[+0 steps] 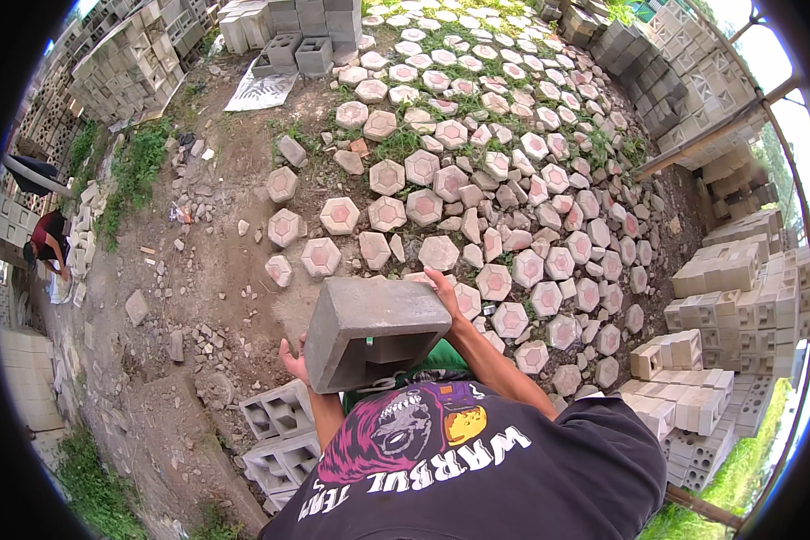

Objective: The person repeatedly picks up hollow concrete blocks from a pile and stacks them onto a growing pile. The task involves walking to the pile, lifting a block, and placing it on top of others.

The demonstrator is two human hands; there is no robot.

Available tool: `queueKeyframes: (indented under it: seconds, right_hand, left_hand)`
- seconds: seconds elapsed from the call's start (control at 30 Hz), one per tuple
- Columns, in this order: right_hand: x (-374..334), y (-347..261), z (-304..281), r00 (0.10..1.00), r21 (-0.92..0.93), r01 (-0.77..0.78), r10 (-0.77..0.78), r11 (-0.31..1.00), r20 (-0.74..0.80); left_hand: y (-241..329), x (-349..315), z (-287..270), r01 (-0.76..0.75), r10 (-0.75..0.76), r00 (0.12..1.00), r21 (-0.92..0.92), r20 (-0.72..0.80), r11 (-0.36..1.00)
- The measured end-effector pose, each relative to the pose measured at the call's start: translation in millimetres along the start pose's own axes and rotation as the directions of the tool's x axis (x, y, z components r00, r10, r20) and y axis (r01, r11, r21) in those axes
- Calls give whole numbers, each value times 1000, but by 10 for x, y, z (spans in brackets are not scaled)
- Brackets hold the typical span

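Block: the hollow concrete block is off the ground in front of the body, just below the clock's centre, its opening facing the shirt.
Why two sides: hands at opposite sides likely share the weight and keep it level; holding it near the belly probably eases the strain.
Right hand: the right hand is partly closed on the block's far edge, at its one o'clock corner, fingers bent over.
Left hand: the left hand is half curled against the block's nine o'clock side, taking hold there; its exact grip is hidden.
Arms: right elbow bent outward, forearm slanting from five o'clock; left forearm mostly behind the block.
Stack: similar blocks sit at seven o'clock, piled probably to save room.
Ground: six-sided pavers spread from eleven to four o'clock.
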State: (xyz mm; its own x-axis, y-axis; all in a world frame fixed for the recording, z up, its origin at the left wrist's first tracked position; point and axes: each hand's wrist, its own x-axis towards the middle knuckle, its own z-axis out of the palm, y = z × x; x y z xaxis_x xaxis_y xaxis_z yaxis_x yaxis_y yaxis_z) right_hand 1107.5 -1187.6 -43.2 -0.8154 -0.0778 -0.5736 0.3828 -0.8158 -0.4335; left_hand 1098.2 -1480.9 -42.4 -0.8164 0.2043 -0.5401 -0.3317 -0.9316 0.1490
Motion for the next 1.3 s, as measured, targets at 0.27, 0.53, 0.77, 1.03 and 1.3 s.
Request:
queueKeyframes:
  seconds: [0.27,0.53,0.77,1.03,1.3]
  right_hand:
    - [440,-250,506,964,179,162,-117,970,-239]
    - [1639,-132,1085,934,428,355,-333,831,-128]
    - [2117,-115,1392,897,427,441,-366,789,-249]
    - [2418,-390,1557,857,399,487,-338,777,-389]
    - [2919,-1090,1285,874,358,484,-424,798,-238]
  left_hand:
    - [409,1323,467,207,-223,970,165,91,964]
    - [1284,2882,1308,286,-359,919,347,165,893]
    - [1579,3540,1592,366,-444,884,372,149,853]
    - [1528,4132,1719,443,-536,829,402,155,801]
    - [1128,4835,2090,429,-498,867,479,21,766]
